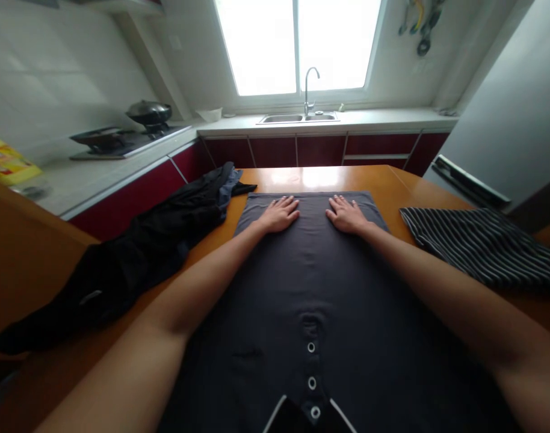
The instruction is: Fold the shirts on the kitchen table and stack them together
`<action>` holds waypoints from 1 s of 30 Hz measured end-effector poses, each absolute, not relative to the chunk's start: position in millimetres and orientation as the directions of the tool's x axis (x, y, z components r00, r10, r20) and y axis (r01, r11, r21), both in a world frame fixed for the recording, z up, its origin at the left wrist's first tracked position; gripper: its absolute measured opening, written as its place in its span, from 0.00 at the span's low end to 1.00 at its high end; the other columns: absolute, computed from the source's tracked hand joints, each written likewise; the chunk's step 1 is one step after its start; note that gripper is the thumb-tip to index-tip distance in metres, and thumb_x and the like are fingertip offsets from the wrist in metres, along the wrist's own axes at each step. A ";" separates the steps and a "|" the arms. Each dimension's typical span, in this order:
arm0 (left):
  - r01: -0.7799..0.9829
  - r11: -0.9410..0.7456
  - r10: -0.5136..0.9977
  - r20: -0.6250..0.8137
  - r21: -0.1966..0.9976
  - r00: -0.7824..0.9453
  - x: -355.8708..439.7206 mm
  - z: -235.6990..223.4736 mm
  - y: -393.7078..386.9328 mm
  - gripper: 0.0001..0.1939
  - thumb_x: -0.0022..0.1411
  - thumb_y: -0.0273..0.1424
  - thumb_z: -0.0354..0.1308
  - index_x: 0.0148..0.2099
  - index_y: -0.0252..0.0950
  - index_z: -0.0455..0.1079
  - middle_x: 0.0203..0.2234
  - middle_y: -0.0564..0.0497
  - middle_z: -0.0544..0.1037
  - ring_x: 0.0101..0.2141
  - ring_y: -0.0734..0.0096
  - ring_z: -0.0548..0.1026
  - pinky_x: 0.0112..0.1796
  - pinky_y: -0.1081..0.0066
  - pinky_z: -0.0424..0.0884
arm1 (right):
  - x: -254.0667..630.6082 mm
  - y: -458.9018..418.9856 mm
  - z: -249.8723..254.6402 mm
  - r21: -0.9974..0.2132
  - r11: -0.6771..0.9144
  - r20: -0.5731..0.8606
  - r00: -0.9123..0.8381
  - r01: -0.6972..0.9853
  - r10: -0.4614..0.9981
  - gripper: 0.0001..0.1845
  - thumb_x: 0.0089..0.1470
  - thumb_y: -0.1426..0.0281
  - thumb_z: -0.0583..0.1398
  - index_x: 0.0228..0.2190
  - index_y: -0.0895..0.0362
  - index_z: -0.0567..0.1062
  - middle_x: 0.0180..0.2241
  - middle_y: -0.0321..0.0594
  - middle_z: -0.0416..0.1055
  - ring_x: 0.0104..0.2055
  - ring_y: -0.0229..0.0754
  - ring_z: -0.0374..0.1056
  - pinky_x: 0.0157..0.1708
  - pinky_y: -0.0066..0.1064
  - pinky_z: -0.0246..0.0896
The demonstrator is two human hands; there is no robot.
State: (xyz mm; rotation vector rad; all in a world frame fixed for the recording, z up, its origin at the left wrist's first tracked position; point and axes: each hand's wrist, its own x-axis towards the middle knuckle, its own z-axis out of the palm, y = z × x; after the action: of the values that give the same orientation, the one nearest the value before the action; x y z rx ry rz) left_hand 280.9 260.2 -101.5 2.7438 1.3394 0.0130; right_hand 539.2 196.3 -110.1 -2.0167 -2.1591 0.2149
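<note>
A dark grey polo shirt (308, 264) lies spread on the wooden table, its hem at the far side. The buttoned placket and the white-edged collar point toward me. My left hand (280, 214) rests palm down on the cloth near the hem, fingers stretched out. Level with it on the right, my right hand (346, 214) presses flat on the shirt, fingers spread. Small wrinkles run down the middle of the fabric between the hands.
Dark clothes (135, 246) lie heaped along the table's (293, 176) left side. A striped folded cloth (487, 246) is at the right. Beyond stand a counter with a sink (281, 118), a stove (130, 143) with pans at left, and a fridge (509, 120) at right.
</note>
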 end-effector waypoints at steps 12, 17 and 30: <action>0.748 -0.651 0.754 -0.004 0.129 0.657 306.7 -105.3 247.6 0.34 0.74 0.45 0.32 0.75 0.34 0.43 0.73 0.44 0.44 0.71 0.56 0.41 0.67 0.51 0.42 | 498.9 204.7 -106.9 -0.243 0.187 0.084 -0.171 0.952 0.982 0.33 0.68 0.59 0.46 0.69 0.59 0.54 0.72 0.47 0.43 0.74 0.48 0.37 0.70 0.50 0.30; 0.840 -0.531 0.843 -0.028 0.110 0.537 265.2 -102.4 264.7 0.39 0.72 0.52 0.34 0.75 0.34 0.44 0.73 0.43 0.43 0.71 0.54 0.41 0.67 0.51 0.39 | 541.9 203.6 -110.7 -0.248 0.045 0.065 -0.029 0.968 0.997 0.34 0.68 0.55 0.46 0.68 0.59 0.57 0.72 0.52 0.45 0.73 0.53 0.40 0.68 0.54 0.32; 0.888 -0.450 0.888 -0.060 0.099 0.457 187.3 -36.6 156.6 0.34 0.72 0.44 0.44 0.71 0.27 0.55 0.69 0.37 0.56 0.69 0.56 0.54 0.66 0.62 0.51 | 475.0 93.2 -58.3 -0.277 0.205 0.203 -0.151 0.939 0.968 0.29 0.69 0.61 0.47 0.65 0.61 0.63 0.71 0.55 0.47 0.73 0.56 0.41 0.68 0.56 0.39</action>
State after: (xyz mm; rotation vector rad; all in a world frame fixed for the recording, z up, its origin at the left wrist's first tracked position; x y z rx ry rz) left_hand 187.3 156.6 -36.6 2.5807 1.5797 0.0014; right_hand 475.0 93.2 -58.3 -1.7887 -2.1533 0.1209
